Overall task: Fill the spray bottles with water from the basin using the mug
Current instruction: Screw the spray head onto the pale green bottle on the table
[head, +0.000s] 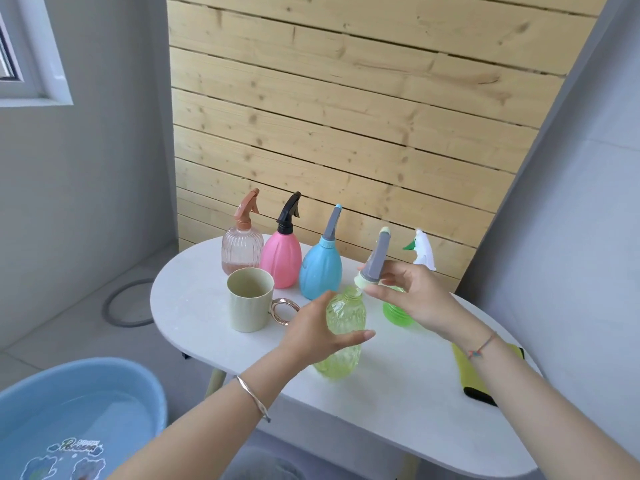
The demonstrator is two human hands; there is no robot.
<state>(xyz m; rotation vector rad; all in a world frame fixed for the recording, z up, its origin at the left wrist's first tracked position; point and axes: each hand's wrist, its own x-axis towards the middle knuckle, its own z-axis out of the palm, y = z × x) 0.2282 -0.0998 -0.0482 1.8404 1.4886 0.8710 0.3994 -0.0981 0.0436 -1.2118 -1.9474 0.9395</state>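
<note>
Toward desk [194,306] front edge: left grip [313,332] wrapped round tilted yellow bottle [343,327], right grip [412,299] pinching spray head [377,263] at neck. Risk: slip or spill, owing to tilt.

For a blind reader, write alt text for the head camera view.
A person's left hand grips a yellow-green spray bottle at a white table while the right hand holds its grey spray head tilted at the neck. A cream mug and four other spray bottles stand nearby; a blue basin of water sits lower left.
</note>
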